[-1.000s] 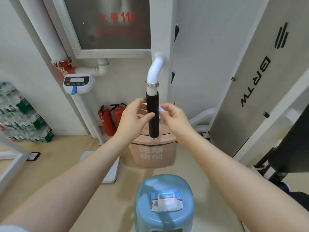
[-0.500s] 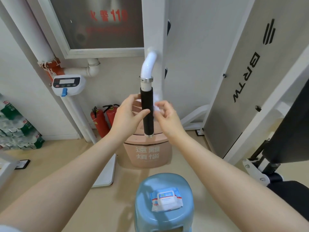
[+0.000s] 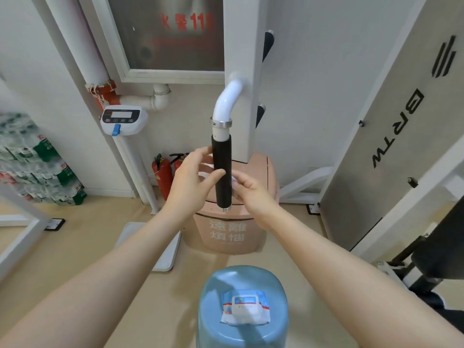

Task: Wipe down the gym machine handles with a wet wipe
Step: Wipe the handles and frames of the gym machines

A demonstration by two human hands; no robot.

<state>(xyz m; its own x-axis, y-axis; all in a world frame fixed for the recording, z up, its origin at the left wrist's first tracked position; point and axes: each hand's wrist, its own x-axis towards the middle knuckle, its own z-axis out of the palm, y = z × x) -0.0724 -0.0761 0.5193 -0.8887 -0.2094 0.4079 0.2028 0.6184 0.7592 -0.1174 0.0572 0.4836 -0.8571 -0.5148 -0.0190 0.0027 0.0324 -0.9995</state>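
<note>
A black foam handle (image 3: 222, 162) hangs upright from a curved white tube on the machine's white post. A white wet wipe (image 3: 234, 180) wraps around the back of the handle's lower half; only small bits show on either side. My left hand (image 3: 194, 183) is left of the handle, thumb across the front, fingers pinching the wipe's left end. My right hand (image 3: 252, 190) presses the wipe's other end against the handle's right side. A pack of wet wipes (image 3: 244, 307) lies on a blue stool (image 3: 242, 330) below.
A pink bin (image 3: 233, 232) stands on the floor behind the handle. Two red fire extinguishers (image 3: 163, 174) and a scale on a post (image 3: 123, 119) are left of it. The grey BRTW machine panel (image 3: 391, 136) rises on the right. Stacked bottled water (image 3: 32, 169) is far left.
Both hands, with the wipe between them, have slid a little down the black handle. My view has shifted slightly.
</note>
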